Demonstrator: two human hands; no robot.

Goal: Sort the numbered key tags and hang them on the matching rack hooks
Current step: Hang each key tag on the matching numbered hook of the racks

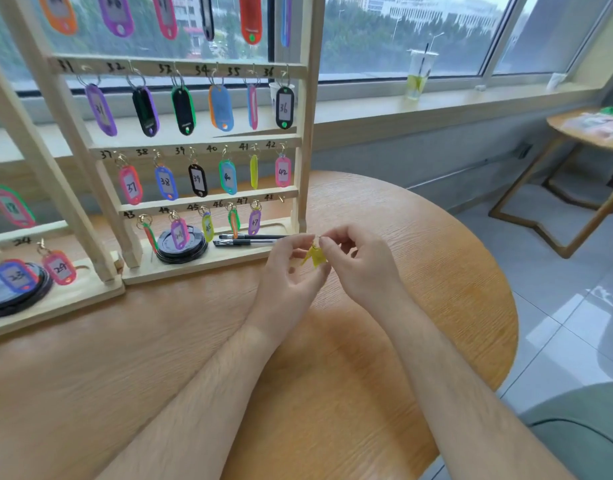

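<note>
A yellow key tag [315,257] with a small metal ring hangs between my two hands just in front of the wooden rack's base. My left hand [291,271] pinches the tag's body from the left. My right hand [357,261] grips its ring from the right. The wooden rack [307,109] stands at the left with numbered rows. Coloured tags hang on hooks 31 to 47. The hook under 48 [281,199], at the right end of the bottom row, is bare. The number on the yellow tag is hidden.
Two black pens [249,239] and a black round lid [182,249] lie on the rack's base. A second rack section [52,289] with more tags stands at the far left. The round wooden table [436,271] ends at the right. A drink cup [419,74] stands on the windowsill.
</note>
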